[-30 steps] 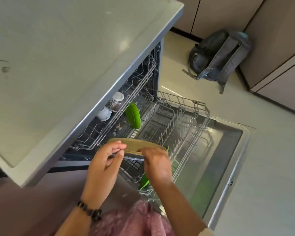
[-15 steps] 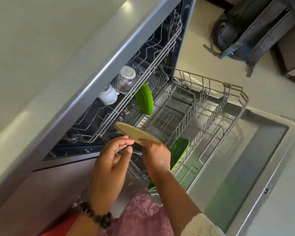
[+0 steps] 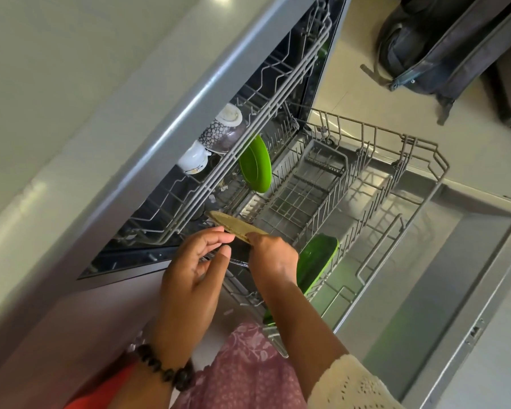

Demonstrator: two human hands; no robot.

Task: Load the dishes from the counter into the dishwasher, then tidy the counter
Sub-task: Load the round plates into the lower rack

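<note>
A tan plate (image 3: 233, 225) with a dark underside is tilted on edge over the near left corner of the pulled-out lower rack (image 3: 407, 149). My right hand (image 3: 273, 256) grips its near rim from above. My left hand (image 3: 195, 270) pinches the same rim from the left, forefinger on top and thumb below. One green plate (image 3: 255, 163) stands upright at the back of the lower rack. A second green plate (image 3: 317, 261) leans in the rack just right of my right wrist. A patterned mug (image 3: 219, 131) and a white cup (image 3: 194, 159) sit in the upper rack (image 3: 278, 93).
The grey counter (image 3: 71, 69) overhangs the dishwasher on the left. The open dishwasher door (image 3: 443, 276) lies flat under the rack. A dark backpack (image 3: 443, 45) rests on the floor at the top right. The rack's middle rows of tines hold nothing.
The view has dropped closer to the dishwasher. The tan plate has moved down and tilted more steeply toward the lower rack, with both hands still on it.
</note>
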